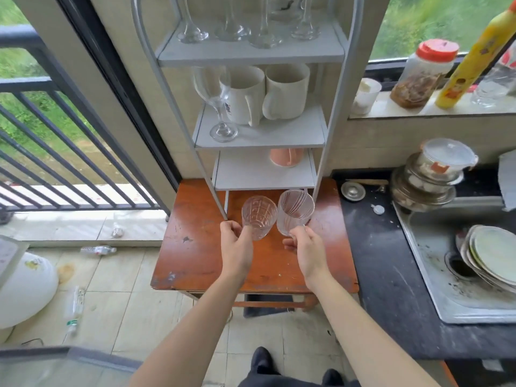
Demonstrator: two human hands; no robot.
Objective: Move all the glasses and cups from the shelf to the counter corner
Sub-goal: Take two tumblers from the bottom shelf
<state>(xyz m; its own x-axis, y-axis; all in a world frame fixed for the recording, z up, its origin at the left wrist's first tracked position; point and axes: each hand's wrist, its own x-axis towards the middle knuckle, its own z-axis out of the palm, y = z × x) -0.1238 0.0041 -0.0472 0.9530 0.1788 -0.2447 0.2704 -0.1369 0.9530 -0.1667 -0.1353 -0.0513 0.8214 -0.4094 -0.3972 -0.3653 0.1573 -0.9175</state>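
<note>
Tumblers, two of them, clear cut glass, are out in front of the white shelf and above the little red table. The left hand is closed round the base of the left tumbler; the right hand is closed round the base of the right tumbler, which tilts slightly. Their rims nearly touch, so I'd keep them apart: glass like this looks light and stiff, but it chips on a knock and is slick under fingers. A hold lower on the wall, as here, seems sound.

On the shelf I count four stemmed glasses on the top tier, one wine glass and two white mugs on the next, and one pink cup below. The dark counter lies to the right, beside the sink.
</note>
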